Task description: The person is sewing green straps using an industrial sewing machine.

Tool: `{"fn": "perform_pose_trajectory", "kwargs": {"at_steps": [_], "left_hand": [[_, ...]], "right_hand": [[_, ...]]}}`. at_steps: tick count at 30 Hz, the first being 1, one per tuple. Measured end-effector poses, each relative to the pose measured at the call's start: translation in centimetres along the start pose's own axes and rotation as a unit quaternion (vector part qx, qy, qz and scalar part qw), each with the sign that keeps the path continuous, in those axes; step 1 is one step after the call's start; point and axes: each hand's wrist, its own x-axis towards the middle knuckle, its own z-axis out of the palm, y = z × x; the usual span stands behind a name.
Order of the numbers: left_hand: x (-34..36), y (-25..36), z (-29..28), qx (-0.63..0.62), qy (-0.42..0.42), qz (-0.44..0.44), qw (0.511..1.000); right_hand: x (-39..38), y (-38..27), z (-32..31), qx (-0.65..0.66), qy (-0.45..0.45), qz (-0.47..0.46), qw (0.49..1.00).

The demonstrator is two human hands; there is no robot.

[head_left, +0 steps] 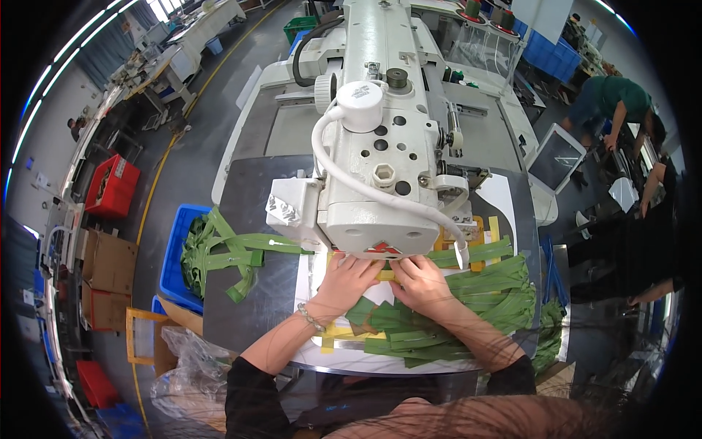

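Note:
Both hands reach in under the front of a white industrial sewing machine [358,197], which hides their fingertips. My left hand [349,279], a beaded bracelet at its wrist, has its fingers bent down onto the work. Just right of it, the fingers of my right hand [420,284] are drawn together over the work. What they pinch, if anything, is hidden. A yellow strip [385,275] shows between the hands. Green fabric strips [490,300] lie in a layered pile beside and beneath my right forearm. More green strips [241,249] trail over the table's left side.
A blue bin [175,256] with green strips stands left of the metal worktable [241,329]. Below it are clear plastic wrapping [191,369] and cardboard. A screen [557,159] sits beyond the table's right edge. Two people, one in a green shirt [618,102], work at the right.

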Motion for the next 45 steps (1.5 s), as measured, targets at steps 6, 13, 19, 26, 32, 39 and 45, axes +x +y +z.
{"fn": "perform_pose_trajectory", "kwargs": {"at_steps": [6, 13, 19, 26, 32, 39, 45], "left_hand": [[0.0, -0.3, 0.9, 0.028, -0.004, -0.003, 1.0], [0.1, -0.3, 0.6, 0.03, -0.002, -0.007, 1.0], [0.1, -0.2, 0.4, 0.023, 0.025, 0.001, 0.999], [0.0, -0.5, 0.4, 0.011, 0.017, 0.001, 1.0], [0.2, -0.5, 0.3, 0.006, 0.012, -0.001, 1.0], [0.0, -0.7, 0.3, 0.019, 0.009, 0.005, 1.0], [-0.9, -1.7, 0.5, 0.046, -0.021, -0.005, 0.999]], "right_hand": [[0.4, 0.3, -0.1, -0.001, 0.003, -0.003, 1.0], [0.4, 0.2, 0.1, -0.003, 0.005, -0.003, 1.0], [0.6, 0.0, -0.2, -0.005, 0.006, -0.007, 1.0], [0.7, -0.1, -0.3, -0.018, 0.002, -0.012, 1.0], [0.6, -0.2, -0.4, -0.027, -0.014, -0.009, 0.999], [-0.1, 0.0, -1.2, 0.016, -0.049, 0.004, 0.999], [-0.1, 0.3, -1.2, 0.049, -0.056, -0.019, 0.997]]}}
